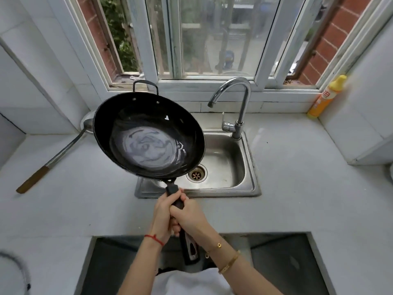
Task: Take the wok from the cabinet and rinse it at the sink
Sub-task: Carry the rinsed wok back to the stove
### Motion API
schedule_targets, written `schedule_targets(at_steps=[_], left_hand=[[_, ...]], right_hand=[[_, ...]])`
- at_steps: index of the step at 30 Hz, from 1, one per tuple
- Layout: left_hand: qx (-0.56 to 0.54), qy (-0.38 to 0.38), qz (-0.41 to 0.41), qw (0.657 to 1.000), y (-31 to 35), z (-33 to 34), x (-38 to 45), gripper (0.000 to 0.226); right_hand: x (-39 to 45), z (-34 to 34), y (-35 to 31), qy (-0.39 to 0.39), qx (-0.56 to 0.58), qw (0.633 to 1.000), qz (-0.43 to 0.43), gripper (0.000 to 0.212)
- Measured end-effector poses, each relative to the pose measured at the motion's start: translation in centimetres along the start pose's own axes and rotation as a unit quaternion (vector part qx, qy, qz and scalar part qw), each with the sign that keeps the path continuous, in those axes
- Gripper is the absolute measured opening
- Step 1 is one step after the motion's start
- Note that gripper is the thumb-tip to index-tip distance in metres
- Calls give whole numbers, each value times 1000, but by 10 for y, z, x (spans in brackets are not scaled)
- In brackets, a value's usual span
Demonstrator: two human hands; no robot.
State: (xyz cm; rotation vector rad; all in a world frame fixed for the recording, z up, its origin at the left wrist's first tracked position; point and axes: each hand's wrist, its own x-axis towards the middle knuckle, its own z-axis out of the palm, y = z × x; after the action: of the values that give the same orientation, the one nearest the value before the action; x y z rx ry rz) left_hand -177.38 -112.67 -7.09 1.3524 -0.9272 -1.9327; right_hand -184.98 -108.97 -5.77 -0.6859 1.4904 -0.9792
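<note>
While both the left hand (163, 211) and right hand (189, 216) grip its handle, the wok (148, 135) holds swirling water over the sink (246, 167), so rinsing seems underway, tipping-out left.

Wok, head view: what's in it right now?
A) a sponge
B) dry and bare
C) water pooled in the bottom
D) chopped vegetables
C: the wok shows a swirled, reflective pool of water in its bottom, while both the left hand and right hand grip its handle and hold it over the sink.
</note>
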Motion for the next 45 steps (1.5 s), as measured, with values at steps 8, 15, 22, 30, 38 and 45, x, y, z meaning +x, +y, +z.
schedule_targets(at_steps=[8,15,22,30,38,45], left_hand=[[-40,-118,38,991,10,-62,-24,6],[-29,-233,75,969,34,-69,-45,13],[4,-340,78,937,47,-31,-63,10],[135,-447,48,883,22,51,-91,26],[171,-548,-33,818,-70,135,-148,12],[181,-609,-110,765,-144,197,-212,9]], right_hand=[[-25,68,13,75,-32,994,-70,7],[-52,83,-1,132,-14,986,-100,14],[-93,61,-16,216,-5,966,-144,13],[-146,4,0,363,44,923,-118,10],[-234,-55,64,494,99,859,-84,16],[-302,-98,126,599,135,787,-53,21]])
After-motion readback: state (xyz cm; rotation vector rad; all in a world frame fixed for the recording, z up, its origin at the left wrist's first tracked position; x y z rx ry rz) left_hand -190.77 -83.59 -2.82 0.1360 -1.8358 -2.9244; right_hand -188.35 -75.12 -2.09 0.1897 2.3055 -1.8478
